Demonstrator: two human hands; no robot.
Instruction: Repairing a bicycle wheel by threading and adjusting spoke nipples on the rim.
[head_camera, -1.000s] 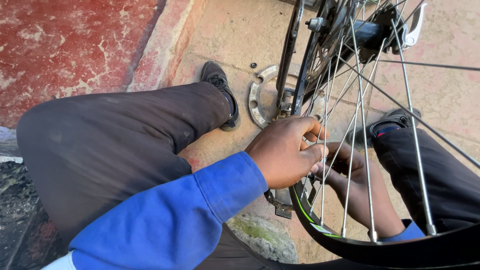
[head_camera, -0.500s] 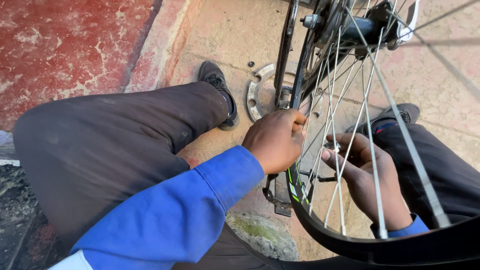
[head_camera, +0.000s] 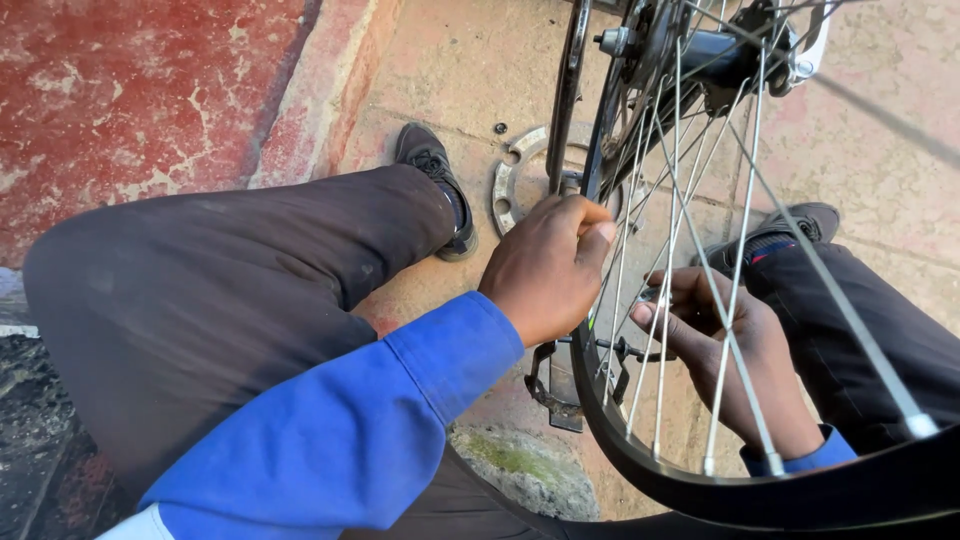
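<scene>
While the bicycle wheel (head_camera: 700, 300) is standing upright between the person's knees, both hands are working among its spokes (head_camera: 668, 330). The left hand (head_camera: 548, 270) is curled nearly shut on the near side of the wheel, fingertips pinched together at a spoke just beside the black rim (head_camera: 640, 460); whether a small tool sits in that pinch cannot be told. The right hand (head_camera: 735, 345) is reaching in from the far side, seen through the spokes, fingers half bent around something small and silvery, possibly a spoke end or nipple, though it is too small to be sure. A flat metal ring with holes (head_camera: 515, 175) is lying on the paving behind the wheel, near the left shoe (head_camera: 435, 180). Judging from this, the person is fitting or tightening a single spoke, and the following move would seem to call for a steady grip from both sides so the spoke is not twisting.
</scene>
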